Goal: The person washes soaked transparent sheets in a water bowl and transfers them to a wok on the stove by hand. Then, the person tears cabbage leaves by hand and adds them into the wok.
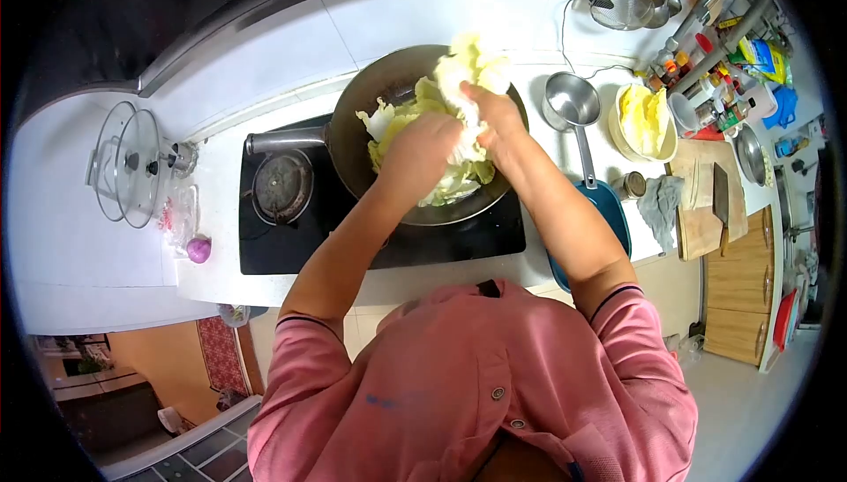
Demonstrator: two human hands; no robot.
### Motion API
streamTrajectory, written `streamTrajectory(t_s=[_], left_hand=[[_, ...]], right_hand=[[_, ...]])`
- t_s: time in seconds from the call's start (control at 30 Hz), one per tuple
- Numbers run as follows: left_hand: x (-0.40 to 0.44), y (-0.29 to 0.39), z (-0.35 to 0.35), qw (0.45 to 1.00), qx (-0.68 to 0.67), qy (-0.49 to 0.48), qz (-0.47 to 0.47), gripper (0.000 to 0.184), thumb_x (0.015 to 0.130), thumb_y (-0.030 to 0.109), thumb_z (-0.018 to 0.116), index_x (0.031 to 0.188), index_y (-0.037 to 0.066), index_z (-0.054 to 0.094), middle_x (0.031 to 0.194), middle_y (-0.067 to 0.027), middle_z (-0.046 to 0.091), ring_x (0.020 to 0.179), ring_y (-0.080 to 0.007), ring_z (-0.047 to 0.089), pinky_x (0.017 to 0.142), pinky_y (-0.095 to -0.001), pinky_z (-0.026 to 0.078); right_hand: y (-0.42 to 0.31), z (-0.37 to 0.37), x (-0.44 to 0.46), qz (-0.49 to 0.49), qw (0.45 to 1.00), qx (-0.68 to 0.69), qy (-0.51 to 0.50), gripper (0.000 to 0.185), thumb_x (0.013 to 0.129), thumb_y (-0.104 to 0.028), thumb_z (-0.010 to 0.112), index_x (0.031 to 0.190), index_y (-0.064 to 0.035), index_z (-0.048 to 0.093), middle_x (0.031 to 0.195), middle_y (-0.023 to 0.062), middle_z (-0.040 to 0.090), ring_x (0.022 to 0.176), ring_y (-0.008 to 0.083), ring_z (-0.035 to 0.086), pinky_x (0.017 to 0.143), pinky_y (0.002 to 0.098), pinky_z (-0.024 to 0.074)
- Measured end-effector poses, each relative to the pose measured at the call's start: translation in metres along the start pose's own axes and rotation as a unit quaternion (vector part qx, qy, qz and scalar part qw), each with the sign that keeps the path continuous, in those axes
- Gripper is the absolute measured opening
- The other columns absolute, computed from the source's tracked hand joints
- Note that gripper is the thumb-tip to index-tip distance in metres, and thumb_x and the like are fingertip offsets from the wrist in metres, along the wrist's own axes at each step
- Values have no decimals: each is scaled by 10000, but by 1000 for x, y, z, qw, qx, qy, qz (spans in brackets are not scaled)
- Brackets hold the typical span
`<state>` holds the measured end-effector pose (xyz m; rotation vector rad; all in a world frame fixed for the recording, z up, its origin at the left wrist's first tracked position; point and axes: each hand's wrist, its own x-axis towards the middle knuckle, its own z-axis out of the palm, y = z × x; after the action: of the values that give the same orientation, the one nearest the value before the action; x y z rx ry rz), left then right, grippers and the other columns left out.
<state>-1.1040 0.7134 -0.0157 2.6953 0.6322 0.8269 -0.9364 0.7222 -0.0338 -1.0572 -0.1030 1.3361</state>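
Observation:
Over a large dark wok (357,94) on the cooktop, both my hands grip a pale yellow-green cabbage leaf (465,63). My left hand (422,148) is closed on its lower left part, the fingertips partly hidden. Higher up on the right, my right hand (497,118) has its fingers wrapped around the same leaf. Torn cabbage pieces (452,184) lie in the wok beneath my hands, some against its side. The wok's long handle (287,139) points left.
Right of the wok are a steel saucepan (572,101), a bowl (618,138) of cabbage leaves, a blue-green container (615,206), a grey cloth (660,208), and a cutting board (697,217) with a cleaver (721,195). Glass lids (137,164) and a purple onion (199,250) are at left.

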Motion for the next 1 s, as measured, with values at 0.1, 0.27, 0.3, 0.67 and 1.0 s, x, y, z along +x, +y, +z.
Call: streamTrajectory(t_s=[0.1,0.27,0.3,0.67,1.0], left_hand=[[1,15,-14,998,-36,-38,40,335,765,-35,550,1096,-14,592,1087,-208,617,1041,-372,577,879,-418,480],[18,-60,-45,958,24,10,-287,216,890,125,592,1078,24,559,946,-209,653,881,-400,632,766,-416,515],[20,-78,-47,967,59,30,-245,218,881,119,598,1077,34,554,914,-204,658,854,-404,633,734,-418,520],[53,-167,34,933,342,-63,-92,126,764,29,607,874,91,598,848,-83,618,783,-275,654,618,-388,542],[73,-187,50,921,178,-280,-205,145,810,150,646,923,102,723,886,-142,672,890,-322,653,754,-436,533]], right_hand=[[-10,-9,16,-88,993,-61,40,298,887,-154,651,1139,-1,603,974,99,652,813,214,622,626,356,521],[-55,-4,-31,-182,982,-47,6,370,848,-91,693,1191,-20,572,1063,68,643,909,195,616,806,342,501],[-55,-11,-28,-191,981,-39,-6,381,855,-84,684,1207,-14,556,1073,72,641,918,191,619,805,336,506],[-50,-34,-75,-206,977,-28,-46,400,867,-63,669,1235,17,537,1105,92,641,954,185,632,821,325,523],[-48,-37,-83,-213,974,-52,-55,475,866,-118,685,1292,-14,502,1166,73,622,1039,172,601,899,314,483]])
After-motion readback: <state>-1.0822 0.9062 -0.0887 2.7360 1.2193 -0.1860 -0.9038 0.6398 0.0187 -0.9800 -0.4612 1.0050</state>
